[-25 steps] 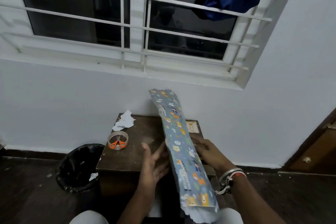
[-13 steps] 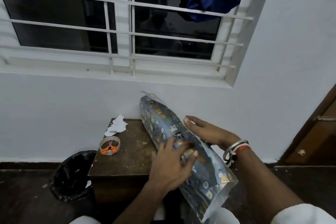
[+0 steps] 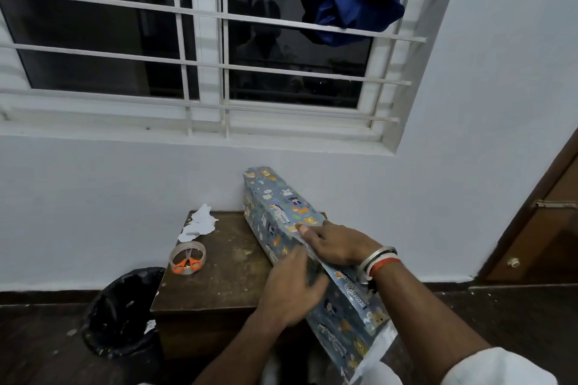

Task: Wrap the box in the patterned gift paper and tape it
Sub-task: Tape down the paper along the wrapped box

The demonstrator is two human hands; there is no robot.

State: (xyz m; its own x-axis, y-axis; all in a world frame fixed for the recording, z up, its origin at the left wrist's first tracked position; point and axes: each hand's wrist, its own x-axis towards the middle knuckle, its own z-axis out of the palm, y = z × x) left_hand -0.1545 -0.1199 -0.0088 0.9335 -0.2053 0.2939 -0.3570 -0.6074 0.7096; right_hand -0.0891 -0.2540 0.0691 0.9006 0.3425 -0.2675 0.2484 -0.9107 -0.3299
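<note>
While the black bin [image 3: 103, 322] holds a white scrap [image 3: 150, 325] and the tape roll [image 3: 197, 247] rings the orange scissors [image 3: 187, 264], I see the box [image 3: 278, 209] lying slantwise on the wooden table [image 3: 219, 284], covered in gift paper [image 3: 350, 306], its far end at the wall. Neither hand grips anything: the left hand [image 3: 294, 287] lies flat on the box's side, and the right hand [image 3: 336, 244] presses the top flap. Torn paper scraps [image 3: 200, 223] sit at the table's far corner.

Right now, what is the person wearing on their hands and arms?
Above the right hand, the wrist carries silver metal bangles, an orange-red band and a dark thread. A white sleeve covers that upper arm. The left hand and its forearm are bare, with no wristwear visible.
</note>
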